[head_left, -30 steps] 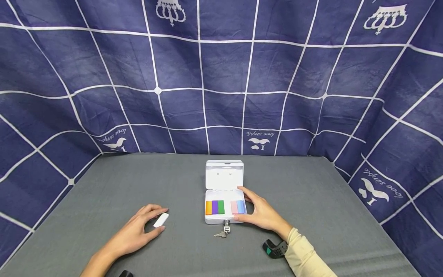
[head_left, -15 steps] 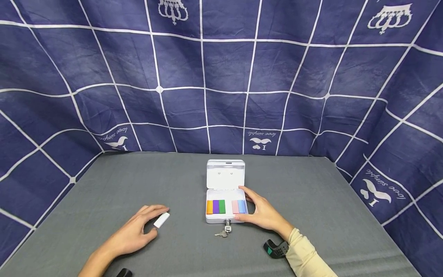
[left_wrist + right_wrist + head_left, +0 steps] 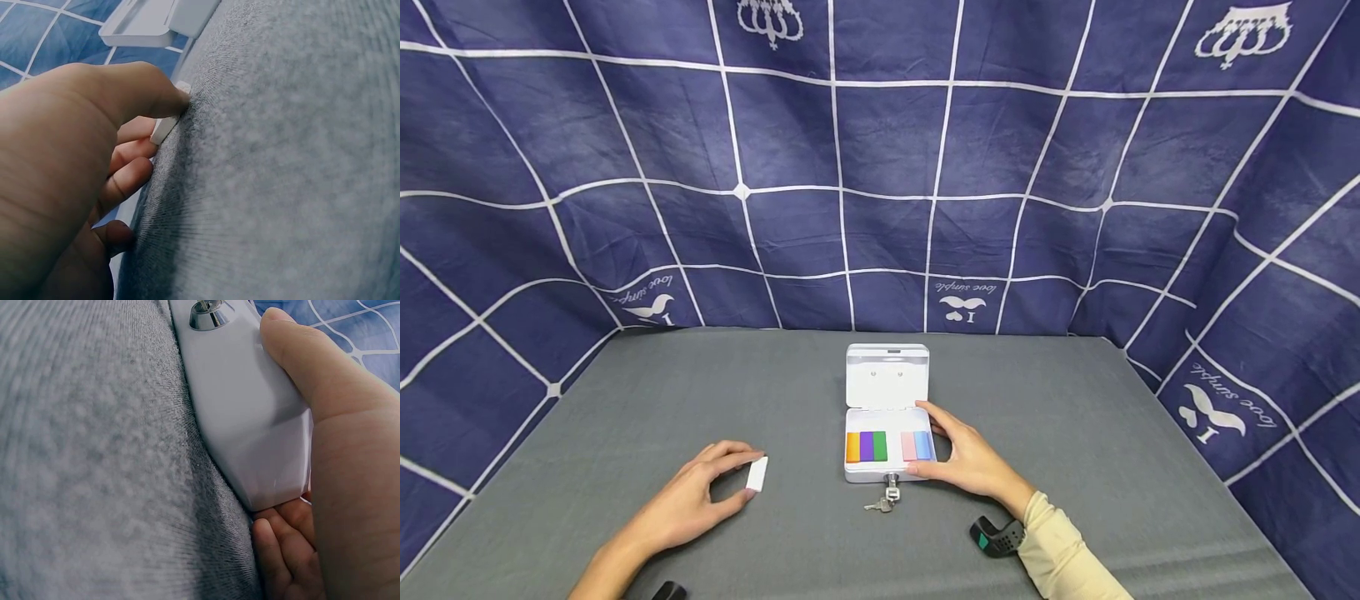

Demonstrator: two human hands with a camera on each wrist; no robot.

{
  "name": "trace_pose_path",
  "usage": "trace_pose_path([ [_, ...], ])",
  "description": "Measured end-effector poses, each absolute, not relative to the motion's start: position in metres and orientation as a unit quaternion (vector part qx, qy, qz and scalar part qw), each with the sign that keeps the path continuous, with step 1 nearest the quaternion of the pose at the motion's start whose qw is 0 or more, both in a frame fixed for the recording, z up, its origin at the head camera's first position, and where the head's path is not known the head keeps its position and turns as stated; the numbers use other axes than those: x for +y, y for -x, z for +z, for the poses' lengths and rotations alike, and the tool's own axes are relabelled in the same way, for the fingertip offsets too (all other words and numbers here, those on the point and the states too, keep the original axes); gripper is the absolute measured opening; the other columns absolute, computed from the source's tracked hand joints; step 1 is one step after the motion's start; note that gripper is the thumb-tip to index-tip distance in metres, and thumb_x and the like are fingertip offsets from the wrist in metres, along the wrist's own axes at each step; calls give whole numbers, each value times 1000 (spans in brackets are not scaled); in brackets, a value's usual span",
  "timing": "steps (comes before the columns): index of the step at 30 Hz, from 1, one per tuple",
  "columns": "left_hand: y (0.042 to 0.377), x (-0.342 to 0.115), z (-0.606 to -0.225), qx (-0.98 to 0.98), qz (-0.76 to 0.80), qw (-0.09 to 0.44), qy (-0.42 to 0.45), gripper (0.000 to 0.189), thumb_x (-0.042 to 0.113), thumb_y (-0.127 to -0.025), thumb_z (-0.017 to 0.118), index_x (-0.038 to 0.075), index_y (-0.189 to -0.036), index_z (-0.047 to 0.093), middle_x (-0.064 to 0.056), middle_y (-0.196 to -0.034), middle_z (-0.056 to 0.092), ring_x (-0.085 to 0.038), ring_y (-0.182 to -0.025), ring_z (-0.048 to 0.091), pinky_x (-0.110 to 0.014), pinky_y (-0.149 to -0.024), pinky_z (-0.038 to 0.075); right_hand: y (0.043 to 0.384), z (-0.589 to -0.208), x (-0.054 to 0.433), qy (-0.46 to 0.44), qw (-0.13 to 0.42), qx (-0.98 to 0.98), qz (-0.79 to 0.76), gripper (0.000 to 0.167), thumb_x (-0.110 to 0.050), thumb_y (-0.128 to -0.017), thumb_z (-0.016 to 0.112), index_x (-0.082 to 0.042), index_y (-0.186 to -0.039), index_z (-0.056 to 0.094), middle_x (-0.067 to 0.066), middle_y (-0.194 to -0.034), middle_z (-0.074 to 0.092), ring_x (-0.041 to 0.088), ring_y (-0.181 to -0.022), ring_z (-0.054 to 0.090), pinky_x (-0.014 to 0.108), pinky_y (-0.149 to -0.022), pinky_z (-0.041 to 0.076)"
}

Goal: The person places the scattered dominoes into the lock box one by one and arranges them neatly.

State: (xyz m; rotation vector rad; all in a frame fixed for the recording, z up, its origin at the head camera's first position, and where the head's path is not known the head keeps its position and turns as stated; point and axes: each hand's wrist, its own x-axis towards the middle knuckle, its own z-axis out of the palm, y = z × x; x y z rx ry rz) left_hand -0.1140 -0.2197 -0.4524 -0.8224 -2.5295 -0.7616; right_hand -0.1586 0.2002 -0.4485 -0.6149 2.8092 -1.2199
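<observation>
On the grey table stands a white metal cash box (image 3: pixel 867 477), its lid (image 3: pixel 887 385) raised. Inside lie orange, purple and green blocks (image 3: pixel 867 447) on the left, pink and light-blue blocks (image 3: pixel 916 446) on the right. My right hand (image 3: pixel 973 467) grips the box's right side, thumb at the front rim and fingers toward the back corner. To the left of the box, my left hand (image 3: pixel 688 504) pinches a small white block (image 3: pixel 757 474) between thumb and index finger. In the left wrist view, that block (image 3: pixel 164 129) sits close to the cloth, partly covered by the thumb.
A lock (image 3: pixel 891 480) on the box front holds a key, with another key (image 3: pixel 877 505) hanging onto the table. Black wrist devices (image 3: pixel 997 537) sit by both wrists. A blue curtain with white lines (image 3: pixel 880 167) rises behind the table.
My left thumb drew back from the white block, then came onto its near end. The block has turned to point more straight ahead. My right hand stays on the box.
</observation>
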Motion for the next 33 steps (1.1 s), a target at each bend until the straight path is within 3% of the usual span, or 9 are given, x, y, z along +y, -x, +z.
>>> trace_pose_path([
  [11, 115, -218, -455, -891, -282, 196, 298, 48, 19, -77, 91, 22, -122, 75, 11, -117, 66, -11, -107, 63, -12, -95, 40, 158, -449, 201, 204, 3, 899, -388, 96, -49, -79, 87, -21, -159, 40, 9, -152, 54, 23, -131, 59, 48, -112, 45],
  [21, 116, -217, -455, -890, -305, 184, 284, 48, 15, -76, 91, 19, -120, 71, 14, -110, 65, -3, -95, 59, -17, -84, 44, 159, -449, 200, 216, -4, 895, -390, 96, -49, -80, 86, -20, -159, 40, 11, -150, 55, 24, -131, 60, 49, -111, 45],
  [33, 116, -217, -457, -887, -304, 198, 287, 48, 14, -75, 91, 18, -120, 74, 12, -113, 67, -2, -94, 59, -12, -85, 41, 159, -450, 200, 215, -3, 893, -394, 95, -48, -79, 87, -21, -158, 41, 10, -151, 55, 22, -130, 60, 45, -111, 46],
])
